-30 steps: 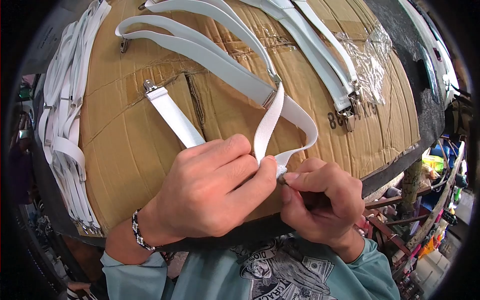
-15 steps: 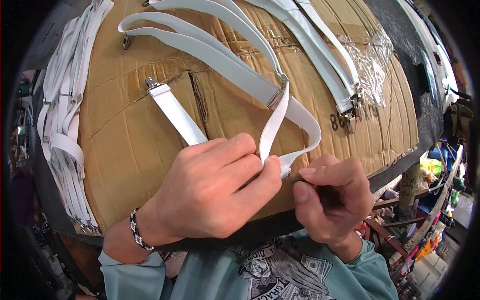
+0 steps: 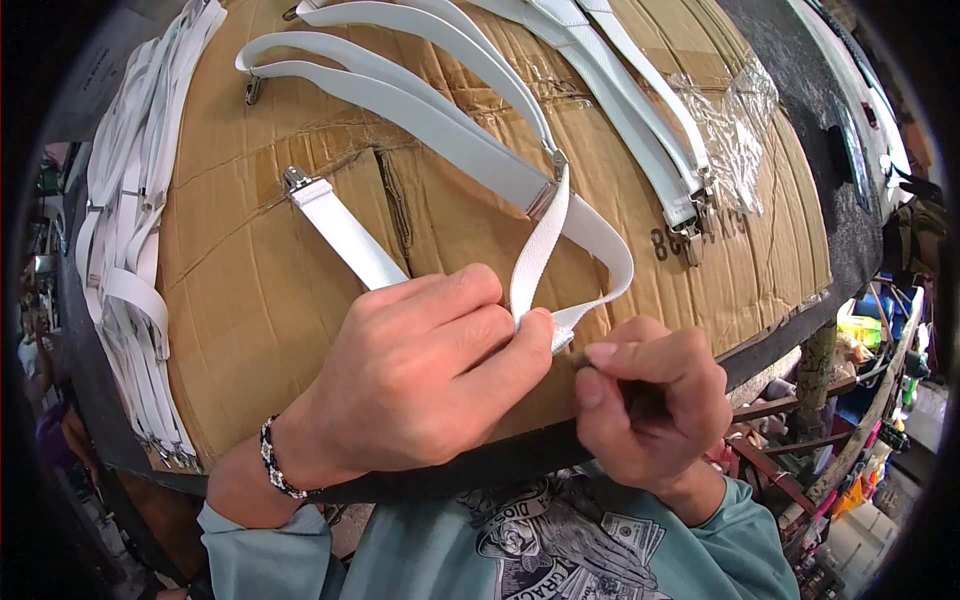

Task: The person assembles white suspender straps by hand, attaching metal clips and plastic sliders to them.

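Note:
White elastic straps with metal clips and a slider lie across the brown cardboard. My left hand is closed on the white strap, pinching its folded end between thumb and fingers. A short end with a metal clip sticks out beyond the knuckles to the upper left. Just right of the pinched end, my right hand has its thumb and index finger close together. Something small and dark shows at those fingertips, too small to make out. The strap forms a loop above both hands.
A bundle of white straps hangs along the cardboard's left side. Another set of white suspenders with clips lies at the upper right, beside clear plastic wrap. A dark phone-like object rests near the right edge.
The pinched strap end and my right hand have shifted slightly left in the view. The straps and cardboard on the right also appear shifted slightly left.

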The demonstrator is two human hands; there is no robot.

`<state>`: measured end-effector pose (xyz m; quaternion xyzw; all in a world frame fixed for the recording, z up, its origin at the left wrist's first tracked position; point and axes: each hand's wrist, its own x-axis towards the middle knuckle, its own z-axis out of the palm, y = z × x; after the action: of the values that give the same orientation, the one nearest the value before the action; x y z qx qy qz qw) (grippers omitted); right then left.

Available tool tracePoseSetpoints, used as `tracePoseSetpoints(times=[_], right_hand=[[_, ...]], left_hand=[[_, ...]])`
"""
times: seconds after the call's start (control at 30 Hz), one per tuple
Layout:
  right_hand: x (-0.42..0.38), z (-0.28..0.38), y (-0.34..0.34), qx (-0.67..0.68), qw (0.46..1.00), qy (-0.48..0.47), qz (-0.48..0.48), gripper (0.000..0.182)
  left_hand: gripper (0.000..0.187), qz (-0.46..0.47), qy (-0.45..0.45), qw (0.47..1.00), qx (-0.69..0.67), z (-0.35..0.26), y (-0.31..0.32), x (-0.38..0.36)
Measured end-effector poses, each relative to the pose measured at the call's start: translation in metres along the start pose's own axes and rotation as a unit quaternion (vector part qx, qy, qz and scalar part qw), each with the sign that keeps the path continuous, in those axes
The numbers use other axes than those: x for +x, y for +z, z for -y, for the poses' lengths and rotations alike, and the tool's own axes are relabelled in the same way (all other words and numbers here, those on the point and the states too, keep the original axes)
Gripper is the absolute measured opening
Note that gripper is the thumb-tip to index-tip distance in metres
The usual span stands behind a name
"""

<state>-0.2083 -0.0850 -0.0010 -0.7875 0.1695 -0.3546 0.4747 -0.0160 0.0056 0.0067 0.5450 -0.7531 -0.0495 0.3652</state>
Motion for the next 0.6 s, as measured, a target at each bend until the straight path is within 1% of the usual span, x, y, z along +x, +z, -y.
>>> tracePoseSetpoints(times=[0.07,0.17,0.27,0.47,0.6], right_hand=[[-0.0011,0.0,0.0027,-0.011,1.0,0.011,-0.027,0.027],[0.0003,0.0009,0.0078,-0.007,0.999,0.013,-0.039,0.026],[0.0009,0.0032,0.0096,-0.047,0.999,-0.026,-0.005,0.024],[0.0023,0.0054,0.0033,-0.038,0.996,-0.035,0.072,0.023],[-0.0003,0.0043,0.0022,-0.013,1.0,-0.008,0.005,0.024]], left_hand=[[0.042,-0.002,0.002,1.0,-0.003,0.0006,0.0001,0.0004],[0.041,0.001,-0.003,1.0,-0.006,-0.0007,-0.0008,0.0014],[0.04,0.0,-0.007,1.0,-0.01,0.0002,0.0003,-0.0001],[0.037,-0.012,-0.015,1.0,-0.017,0.0019,0.0019,-0.0002],[0.037,-0.006,-0.02,1.0,-0.015,0.0002,-0.0009,0.0021]])
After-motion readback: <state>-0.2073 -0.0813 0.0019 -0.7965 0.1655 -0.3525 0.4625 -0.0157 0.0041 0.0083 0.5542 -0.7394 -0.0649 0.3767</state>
